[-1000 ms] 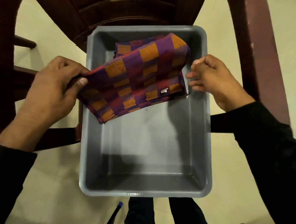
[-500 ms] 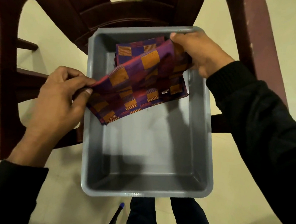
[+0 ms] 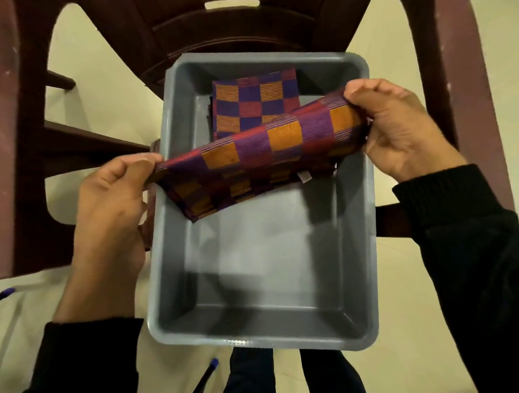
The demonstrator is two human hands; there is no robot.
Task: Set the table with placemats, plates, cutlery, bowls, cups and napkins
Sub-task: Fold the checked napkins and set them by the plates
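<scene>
A purple, orange and red checked napkin point(image 3: 258, 154) hangs stretched between my two hands over a grey plastic tub point(image 3: 372, 219). My left hand point(image 3: 112, 202) pinches its left end by the tub's left rim. My right hand point(image 3: 397, 127) grips its right end, a little higher, by the right rim. A small white label shows on the napkin's lower fold. A second folded napkin of the same pattern point(image 3: 255, 102) lies flat at the far end of the tub's floor, partly covered by the held one.
The tub rests on a dark maroon plastic chair point(image 3: 233, 31) over a pale floor. A thin black rod with a blue tip point(image 3: 202, 382) lies on the floor at bottom, another blue tip point(image 3: 6, 292) at left. My legs show below the tub.
My right hand went from beside the right rim to the napkin's far right corner, took hold, then drew it nearer and outward. The napkin lifted clear of the folded one beneath.
</scene>
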